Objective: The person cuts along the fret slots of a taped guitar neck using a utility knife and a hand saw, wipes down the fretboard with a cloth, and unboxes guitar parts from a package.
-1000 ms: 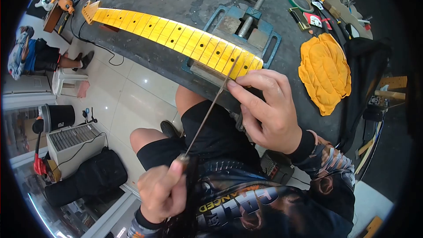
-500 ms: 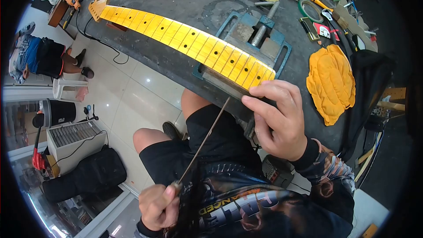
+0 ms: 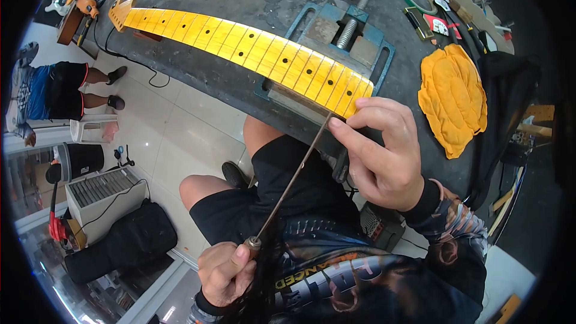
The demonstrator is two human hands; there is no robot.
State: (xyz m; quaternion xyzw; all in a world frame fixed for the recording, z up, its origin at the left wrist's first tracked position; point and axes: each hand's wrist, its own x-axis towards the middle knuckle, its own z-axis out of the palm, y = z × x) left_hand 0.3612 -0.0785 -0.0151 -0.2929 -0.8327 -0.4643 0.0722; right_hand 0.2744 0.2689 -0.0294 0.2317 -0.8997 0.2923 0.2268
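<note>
Shirt point(image 3: 384, 293): yellow "ANCED" point(image 3: 300, 279), prob. partial; big white txt point(image 3: 354, 273) unclear.

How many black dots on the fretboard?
10: a pair of dots in the middle, four singles toward the headstock, four toward the right hand. None looks hidden.

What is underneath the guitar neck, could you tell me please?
Beneath the guitar neck, a blue vise shows at the wide end and a reddish-brown block near the headstock. The parts directly under it are covered, so contact cannot be seen.
</note>
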